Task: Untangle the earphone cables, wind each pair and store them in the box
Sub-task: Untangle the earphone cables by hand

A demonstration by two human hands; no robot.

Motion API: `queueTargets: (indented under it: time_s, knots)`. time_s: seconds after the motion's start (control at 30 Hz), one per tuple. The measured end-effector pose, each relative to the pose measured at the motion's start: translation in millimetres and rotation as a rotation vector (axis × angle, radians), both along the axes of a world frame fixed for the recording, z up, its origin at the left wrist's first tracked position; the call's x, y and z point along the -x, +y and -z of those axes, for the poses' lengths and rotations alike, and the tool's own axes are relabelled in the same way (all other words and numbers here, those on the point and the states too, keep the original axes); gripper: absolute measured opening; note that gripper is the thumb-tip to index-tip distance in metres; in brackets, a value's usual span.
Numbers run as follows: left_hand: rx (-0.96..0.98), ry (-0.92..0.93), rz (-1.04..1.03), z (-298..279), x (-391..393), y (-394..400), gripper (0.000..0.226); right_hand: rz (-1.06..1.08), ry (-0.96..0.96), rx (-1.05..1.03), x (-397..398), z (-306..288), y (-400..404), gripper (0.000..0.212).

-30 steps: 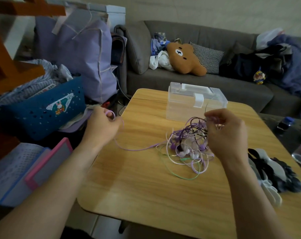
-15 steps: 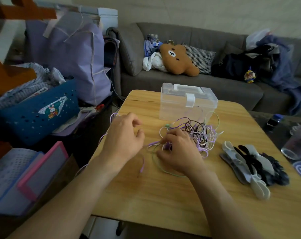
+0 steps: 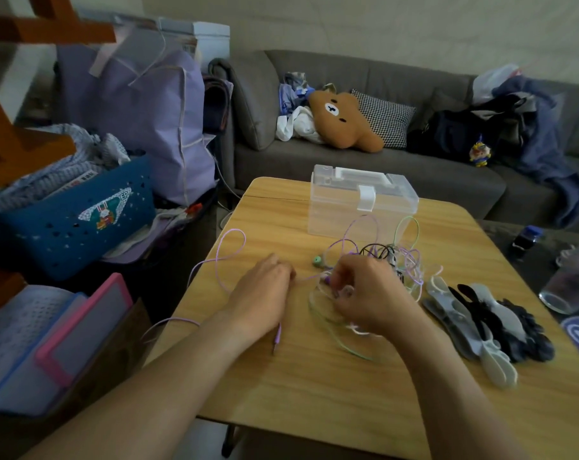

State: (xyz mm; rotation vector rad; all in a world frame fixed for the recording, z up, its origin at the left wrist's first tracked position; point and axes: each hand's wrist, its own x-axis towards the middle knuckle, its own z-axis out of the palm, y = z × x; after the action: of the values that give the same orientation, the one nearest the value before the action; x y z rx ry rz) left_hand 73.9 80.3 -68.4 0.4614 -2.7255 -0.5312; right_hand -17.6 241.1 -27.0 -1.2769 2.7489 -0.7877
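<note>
Still untangling: left hand (image 3: pixel 265 287) pinching purple cable (image 3: pixel 230 247), right hand (image 3: pixel 369 293) gripping tangle (image 3: pixel 391 260) on counter (image 3: pixel 314 393); next, easing free, box (image 3: pixel 361 207) shut.

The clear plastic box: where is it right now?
In the head view, the clear plastic box stands closed at the table's far edge, just beyond the tangled cables.

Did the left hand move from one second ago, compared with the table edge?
Yes. The left hand moved right, from beyond the table's left edge to over the tabletop, closer to the right hand and the tangled cables.
</note>
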Motion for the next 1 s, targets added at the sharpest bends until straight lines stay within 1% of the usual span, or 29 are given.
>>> queueTargets:
  time_s: [0.03,0.1,0.17,0.23,0.3,0.37,0.4,0.43,0.47,0.53,0.57,0.6,0.63,0.67,0.7,0.73,0.77,0.8,0.83,0.9,0.93,0.97,1.0]
  knots:
    - [-0.015,0.026,-0.041,-1,-1,-1,0.023,0.027,-0.004,0.027,2,-3,3,0.016]
    - [-0.088,0.154,-0.158,-8,-2,-4,0.024,0.069,-0.029,0.043,7,-9,11,0.016]
    - [-0.198,0.319,-0.269,-19,-4,-11,0.018,0.086,-0.065,-0.013,9,-16,19,0.020]
    - [-0.372,0.450,-0.311,-29,-6,-20,0.018,0.079,-0.099,-0.116,7,-21,24,0.020]
    - [-0.664,0.585,-0.283,-41,-9,-24,0.024,0.063,-0.151,-0.183,5,-24,27,0.023]
    - [-0.964,0.708,-0.227,-58,-15,-25,0.026,0.013,-0.283,-0.197,3,-29,27,0.035]
    - [-1.081,0.757,-0.181,-66,-18,-24,0.027,-0.005,-0.327,-0.194,2,-31,26,0.043]
    - [-1.163,0.790,-0.124,-74,-22,-22,0.027,-0.003,-0.321,-0.172,0,-34,24,0.049]
    - [-1.216,0.806,-0.065,-79,-24,-20,0.027,0.024,-0.258,-0.119,-2,-34,21,0.053]
    - [-1.299,0.787,0.037,-84,-30,-13,0.025,0.062,-0.069,0.048,-9,-32,11,0.058]
    - [-1.346,0.760,0.078,-85,-32,-10,0.025,0.032,-0.028,0.111,-14,-28,5,0.062]
    - [-1.390,0.735,0.108,-86,-34,-7,0.026,-0.015,-0.028,0.133,-19,-24,-1,0.063]
    - [-1.416,0.726,0.124,-87,-35,-4,0.026,-0.047,-0.038,0.117,-24,-18,-7,0.061]
    - [-1.403,0.745,0.106,-87,-36,-3,0.026,-0.055,-0.035,0.081,-26,-11,-13,0.053]
    - [-1.337,0.791,0.051,-87,-35,-3,0.025,-0.034,-0.015,0.029,-28,-5,-17,0.041]
    - [-1.228,0.849,-0.052,-88,-35,-5,0.024,0.005,0.013,-0.035,-29,-1,-20,0.031]
    - [-1.121,0.904,-0.175,-87,-33,-9,0.021,0.042,0.051,-0.096,-29,2,-22,0.027]
    - [-1.045,0.934,-0.301,-84,-32,-16,0.018,0.073,0.090,-0.143,-27,4,-23,0.027]
    - [-1.008,0.930,-0.397,-79,-30,-26,0.017,0.094,0.123,-0.165,-26,4,-24,0.027]
    - [-0.923,0.832,-0.506,-64,-29,-44,0.013,0.105,0.173,-0.130,-24,3,-24,0.024]
    - [-0.814,0.762,-0.525,-57,-30,-48,0.018,0.104,0.193,-0.085,-23,3,-24,0.023]
    - [-0.680,0.711,-0.525,-51,-32,-49,0.033,0.105,0.208,-0.026,-23,3,-25,0.023]
    - [-0.534,0.705,-0.507,-49,-33,-45,0.052,0.109,0.219,0.045,-24,4,-26,0.024]
